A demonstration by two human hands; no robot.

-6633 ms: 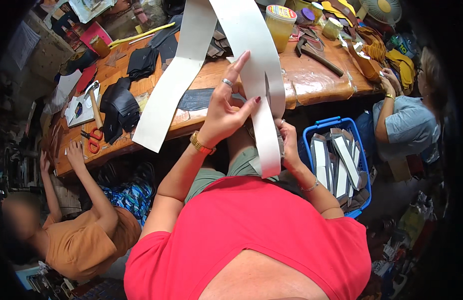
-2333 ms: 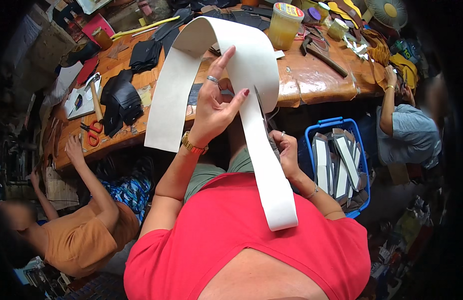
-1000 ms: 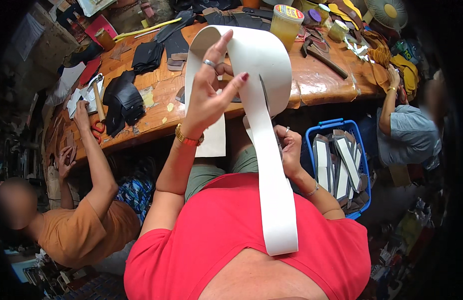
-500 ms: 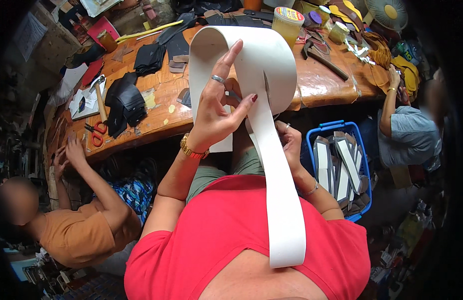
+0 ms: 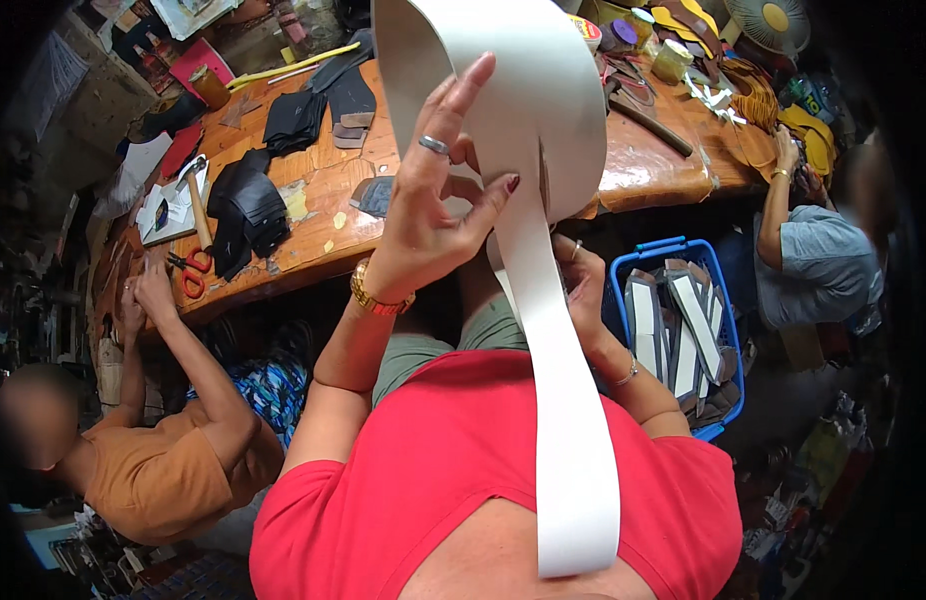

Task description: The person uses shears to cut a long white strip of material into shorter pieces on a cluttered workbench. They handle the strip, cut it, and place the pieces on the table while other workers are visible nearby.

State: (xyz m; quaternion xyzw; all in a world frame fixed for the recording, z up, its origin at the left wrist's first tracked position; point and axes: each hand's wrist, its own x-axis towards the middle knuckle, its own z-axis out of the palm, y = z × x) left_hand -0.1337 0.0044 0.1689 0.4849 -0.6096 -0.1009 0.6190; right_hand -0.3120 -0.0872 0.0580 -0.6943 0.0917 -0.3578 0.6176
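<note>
A long white flexible sheet (image 5: pixel 573 440) curls into a wide loop in front of me, and one strip of it hangs down over my red shirt. My left hand (image 5: pixel 438 200) pinches the sheet between thumb and bent fingers, its forefinger stretched upward. To the right of the strip, my right hand (image 5: pixel 580 285) is closed low behind the sheet, gripping what looks like scissors. Their grey blade (image 5: pixel 544 180) shows in a slit in the sheet between the strip and the wider part. The handles are hidden by the sheet and my fingers.
A wooden table (image 5: pixel 323 225) bears black leather pieces (image 5: pixel 248 210), orange-handled scissors (image 5: pixel 193 270), hammers and jars. A blue basket (image 5: pixel 673 245) of white-and-grey strips stands to my right. Co-workers sit at the left, in an orange shirt (image 5: pixel 163 465), and at the right, in grey (image 5: pixel 818 265).
The sheet's loop has risen and come nearer, covering more of the table. The hanging strip reaches lower on my shirt. Both hands keep their hold. The left co-worker's hands have come together.
</note>
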